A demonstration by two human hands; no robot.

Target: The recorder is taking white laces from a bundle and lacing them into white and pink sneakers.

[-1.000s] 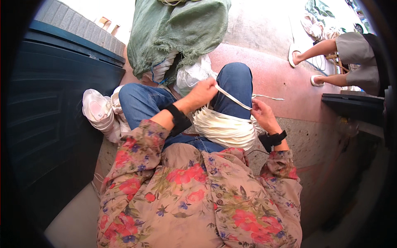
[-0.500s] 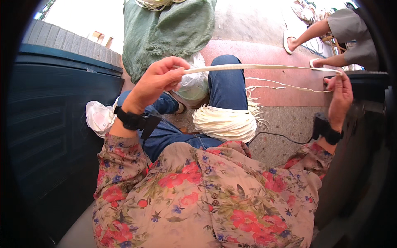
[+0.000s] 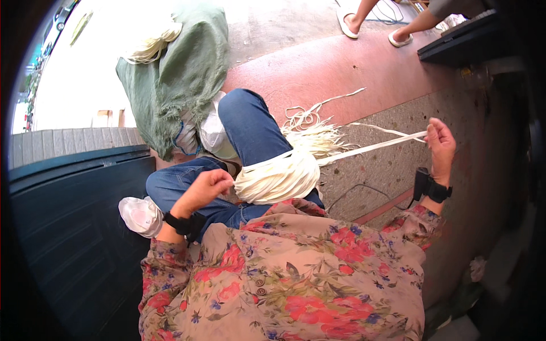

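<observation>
A thick bundle of cream flat strips (image 3: pixel 278 179) lies across my thigh, its loose ends fanned out to the far right. My right hand (image 3: pixel 441 145) is raised well to the right, its fingers closed on a cream strip (image 3: pixel 375 148) that runs taut down to the bundle. A second, slacker length also reaches that hand. At the bundle's left edge, my left hand (image 3: pixel 206 190) is closed in a pinch, seemingly on the strip where it comes across the bundle; the fingertips cover what they hold.
A green woven sack (image 3: pixel 193 68) with more cream strips (image 3: pixel 153 45) on top stands beyond my knees. A dark blue panel (image 3: pixel 79 210) is at left. White plastic (image 3: pixel 139 216) lies near my left forearm. Another person's sandalled feet (image 3: pixel 348 24) are at far right.
The strip stretched between my hands has come down onto the bundle. My left hand moved lower, toward the bundle; my right hand shifted slightly left and down. The view has turned.
</observation>
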